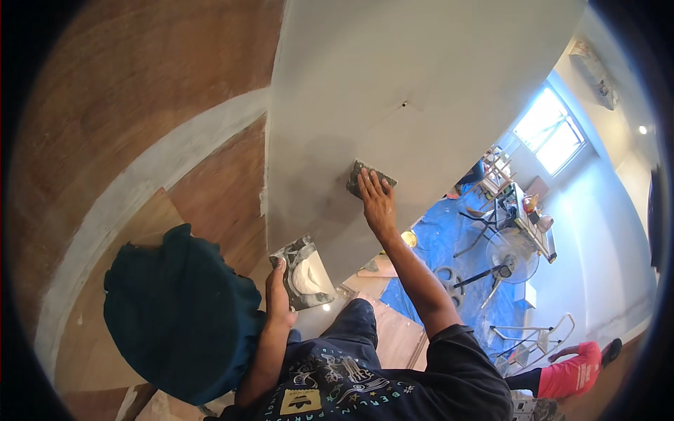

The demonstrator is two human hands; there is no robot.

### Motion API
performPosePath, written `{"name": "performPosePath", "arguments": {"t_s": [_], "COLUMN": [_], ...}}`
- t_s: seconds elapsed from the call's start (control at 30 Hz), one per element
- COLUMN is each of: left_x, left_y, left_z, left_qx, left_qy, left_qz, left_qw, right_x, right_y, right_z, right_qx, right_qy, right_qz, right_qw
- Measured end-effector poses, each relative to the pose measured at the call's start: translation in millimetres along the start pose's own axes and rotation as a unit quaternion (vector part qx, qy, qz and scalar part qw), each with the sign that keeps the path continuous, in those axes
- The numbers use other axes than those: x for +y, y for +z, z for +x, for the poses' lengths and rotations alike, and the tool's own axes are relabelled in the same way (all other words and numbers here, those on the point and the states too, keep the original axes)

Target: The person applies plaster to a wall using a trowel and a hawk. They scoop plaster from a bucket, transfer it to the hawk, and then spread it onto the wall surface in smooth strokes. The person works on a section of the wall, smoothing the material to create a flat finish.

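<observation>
My right hand [378, 202] holds a dark, putty-smeared square scraper [357, 172] against the pale plastered panel [337, 84], fingers spread over its back. A small dark hole [404, 104] shows higher on the panel. Lower and to the left, my left hand [279, 298] grips a dark square board [293, 250] by its side, thumb on top, with a white mound of putty [310, 274] on it. A dark green cloth bundle [175, 302] lies just left of that hand; what is under it is hidden.
Brown plywood [140, 70] with a pale band spans the left. At right are a blue floor sheet [439, 238], a cluttered table [526, 217], a standing fan [505, 256], a metal stepladder [547, 337] and a window [547, 130]. A person in pink [576, 368] is at lower right.
</observation>
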State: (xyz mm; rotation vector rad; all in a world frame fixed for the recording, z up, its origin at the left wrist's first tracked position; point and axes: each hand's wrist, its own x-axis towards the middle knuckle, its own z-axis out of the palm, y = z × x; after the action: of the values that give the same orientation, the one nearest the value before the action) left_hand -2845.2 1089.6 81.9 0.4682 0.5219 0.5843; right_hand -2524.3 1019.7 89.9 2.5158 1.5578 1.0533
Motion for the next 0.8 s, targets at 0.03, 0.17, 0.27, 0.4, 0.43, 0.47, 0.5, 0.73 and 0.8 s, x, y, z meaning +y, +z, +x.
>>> {"name": "performPosePath", "arguments": {"t_s": [0.03, 0.17, 0.27, 0.4, 0.43, 0.47, 0.5, 0.73, 0.8], "left_x": [0, -4, -16, -30, -31, -34, -39, -13, -10], "left_y": [3, 6, -3, 1, 10, 18, 22, 63, 60], "left_z": [-2, -3, 8, 29, 33, 39, 47, 30, 22], "left_qx": [0.000, -0.005, 0.023, 0.043, 0.050, 0.056, 0.064, -0.004, -0.043], "left_qy": [0.001, 0.014, -0.015, -0.065, -0.073, -0.083, -0.095, -0.096, -0.046], "left_qz": [0.002, 0.044, 0.034, -0.061, -0.101, -0.139, -0.160, -0.107, -0.112], "left_qw": [1.000, 0.999, 0.999, 0.995, 0.991, 0.985, 0.981, 0.990, 0.992], "right_x": [-1, -2, -18, -42, -46, -52, -63, -79, -53], "right_y": [7, 34, 23, -53, -78, -100, -123, -162, -141], "right_z": [-5, -36, -42, -40, -43, -48, -53, -69, -66], "right_qx": [-0.005, -0.051, -0.041, -0.061, -0.034, -0.010, 0.052, 0.082, -0.002], "right_qy": [-0.002, -0.011, 0.011, 0.161, 0.182, 0.204, 0.173, 0.007, -0.001], "right_qz": [0.003, -0.009, 0.009, 0.279, 0.371, 0.458, 0.512, 0.464, 0.361], "right_qw": [1.000, 0.999, 0.999, 0.945, 0.910, 0.865, 0.840, 0.882, 0.933]}}
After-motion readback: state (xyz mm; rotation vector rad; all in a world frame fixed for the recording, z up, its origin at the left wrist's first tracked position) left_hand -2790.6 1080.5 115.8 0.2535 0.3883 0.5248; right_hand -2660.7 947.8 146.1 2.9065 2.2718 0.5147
